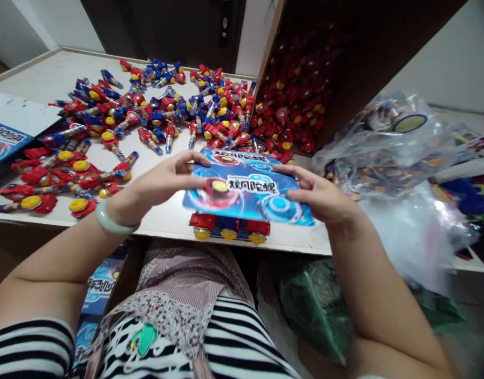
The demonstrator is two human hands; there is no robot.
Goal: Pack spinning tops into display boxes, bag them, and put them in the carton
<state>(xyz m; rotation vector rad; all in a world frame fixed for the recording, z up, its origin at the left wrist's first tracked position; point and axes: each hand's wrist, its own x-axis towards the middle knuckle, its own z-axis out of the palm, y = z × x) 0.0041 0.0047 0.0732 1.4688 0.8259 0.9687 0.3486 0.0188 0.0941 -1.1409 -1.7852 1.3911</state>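
A blue printed card [248, 184] with spinning-top pictures and large lettering is held between both hands above the table's front edge. My left hand [174, 176] pinches its left side, thumb on the printed face. On the opposite side, my right hand [315, 192] grips the card with thumb and fingers. Below the card's near edge, a row of red, blue and yellow spinning-top toys [229, 229] pokes out on the white table; the rest of that row is hidden under the card.
Many loose toys [127, 113] cover the white table [163, 205]. A brown carton [297, 100] full of toys lies tipped at the back right. Clear plastic bags [395, 152] crowd the right side. Printed blue cards [102, 284] fill a box below left, and a printed box [7, 139] stands far left.
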